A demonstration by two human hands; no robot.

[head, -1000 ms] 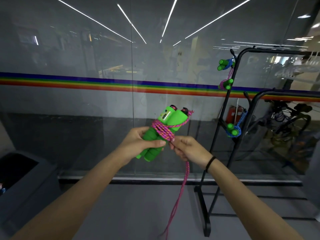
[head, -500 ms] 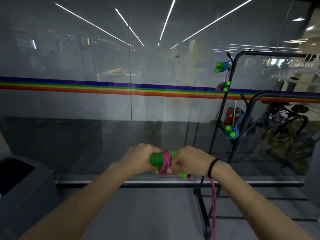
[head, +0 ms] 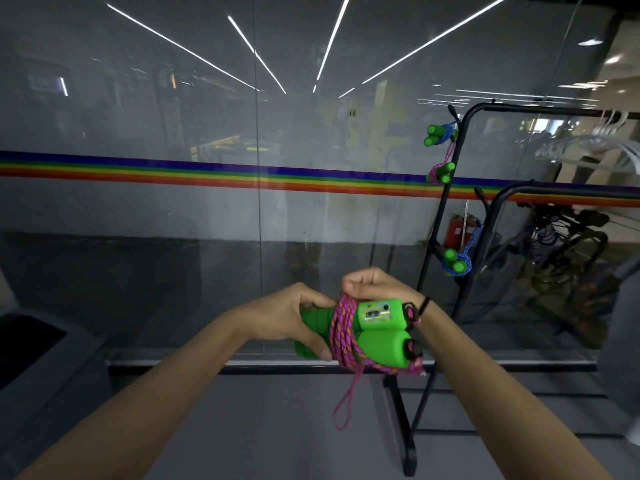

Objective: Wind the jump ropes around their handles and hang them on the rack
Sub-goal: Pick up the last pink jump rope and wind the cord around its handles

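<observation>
Head view: a person's two bare forearms reach forward and meet at a jump rope held at mid-frame.
Grip: the left hand (head: 294, 320) wraps round the ribbed ends of the two green handles (head: 377, 337); the right hand (head: 374, 285) curls over the top of the coil, fingers pinching the pink rope (head: 341, 336).
Room around the grip: a glass wall (head: 173, 237) stands just beyond it, open grey floor (head: 277, 427) lies below, and a grey bin (head: 34, 358) sits well to its left.
Rack: the black tube rack (head: 464, 188) rises to the right of the grip, apart from both hands, its foot on the floor below and right.
Already hung: three wound bundles (head: 440, 133) hang on the rack's pegs, above and right of the grip.
Change: half a second ago both hands covered the handles and a long tail hung down; now the caps point right, the display window faces up, and only a short loop dangles below the grip.
Materials: smooth, blocky plastic handles; braided pink-and-orange cord in tight turns; a thin dark wristband (head: 424, 304); a rainbow stripe (head: 173, 171) on the glass.
</observation>
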